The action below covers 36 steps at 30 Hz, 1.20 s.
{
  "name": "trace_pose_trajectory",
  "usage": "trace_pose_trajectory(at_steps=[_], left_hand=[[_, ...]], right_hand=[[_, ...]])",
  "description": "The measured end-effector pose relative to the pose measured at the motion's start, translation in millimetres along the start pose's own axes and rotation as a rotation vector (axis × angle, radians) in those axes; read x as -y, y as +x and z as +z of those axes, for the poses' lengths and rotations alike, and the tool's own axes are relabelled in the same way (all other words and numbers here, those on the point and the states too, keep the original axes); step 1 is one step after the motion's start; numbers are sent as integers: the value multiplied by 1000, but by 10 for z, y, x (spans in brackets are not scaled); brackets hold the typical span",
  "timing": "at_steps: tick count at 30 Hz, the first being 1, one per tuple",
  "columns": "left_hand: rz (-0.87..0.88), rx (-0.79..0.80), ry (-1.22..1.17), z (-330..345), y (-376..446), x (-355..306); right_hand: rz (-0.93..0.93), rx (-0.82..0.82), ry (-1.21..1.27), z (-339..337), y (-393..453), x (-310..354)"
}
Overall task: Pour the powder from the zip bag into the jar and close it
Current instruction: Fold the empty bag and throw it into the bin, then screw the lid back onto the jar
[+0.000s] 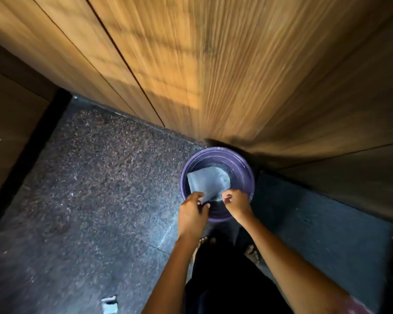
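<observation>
two hands met over one purple container as you stood barefoot on the speckled stone floor (95, 177), facing the wood-grain cabinet doors (213, 64). far to your left, near the bottom edge, a small pale scrap (109, 304) lay on the floor, too blurred to identify. your left hand (192, 214) pinched the near left corner of the zip bag (205, 181) between thumb and fingers. the bag, pale and flat, hung over the open mouth of the purple bin (247, 164), touching nothing but your fingers as far as could be seen. your right hand (236, 202) was curled tight on the bag's near right corner, knuckles up. the pouch looked slack and thin, so the powder seemed already out of it, though no powder showed. no jar or lid was in view, and the round purple vessel looked more like a waste bin than a jar; its inside was dark and its contents could not be made out. by that reading, you were at the disposal step, or shaking out the last grains. the next move called for letting both corners go squarely over the opening, so that the light bag fell inside the rim rather than drifting onto the floor, and then for returning to the jar to close it.
</observation>
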State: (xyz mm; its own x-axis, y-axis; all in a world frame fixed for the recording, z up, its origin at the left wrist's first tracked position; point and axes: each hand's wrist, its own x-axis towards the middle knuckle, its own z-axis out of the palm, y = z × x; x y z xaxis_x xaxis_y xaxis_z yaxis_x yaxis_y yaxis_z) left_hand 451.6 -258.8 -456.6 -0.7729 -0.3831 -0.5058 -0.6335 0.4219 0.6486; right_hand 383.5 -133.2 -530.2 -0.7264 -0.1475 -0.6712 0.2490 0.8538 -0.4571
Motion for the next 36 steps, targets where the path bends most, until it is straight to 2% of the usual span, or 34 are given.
trace_pose_trajectory(at_steps=[2,6,12,14,16,20,25,29,36], left_hand=[[26,-3,-13,-217,-175,-352],[96,-77,-81,-908,-647,-1271],[413,-165,-196,-2116,-1467,-2780],[524,-189,-228,-2346,-1641,-3121],[621,-146,-261,-2458,-1786,-3422],[796,-81,-314,-2458,-1851,-3968],[950,-76,-342,-2232,-1778,-4686],[965,-66,-345,-1892,-1678,-5243],[944,-11,-323,-1100,-1449,-6084]], right_hand=[[-13,-71,160,-330,-358,252],[-114,-183,267,-1169,-1279,960],[-296,-421,230,-2641,-2748,2025],[-374,-492,243,-3053,-3090,2213],[-436,-594,265,-3391,-3353,2292],[-461,-819,335,-3926,-3556,2247],[-378,-1030,402,-4659,-3562,1930],[-295,-1134,412,-5252,-3533,1531],[-226,-1194,431,-6247,-3310,812]])
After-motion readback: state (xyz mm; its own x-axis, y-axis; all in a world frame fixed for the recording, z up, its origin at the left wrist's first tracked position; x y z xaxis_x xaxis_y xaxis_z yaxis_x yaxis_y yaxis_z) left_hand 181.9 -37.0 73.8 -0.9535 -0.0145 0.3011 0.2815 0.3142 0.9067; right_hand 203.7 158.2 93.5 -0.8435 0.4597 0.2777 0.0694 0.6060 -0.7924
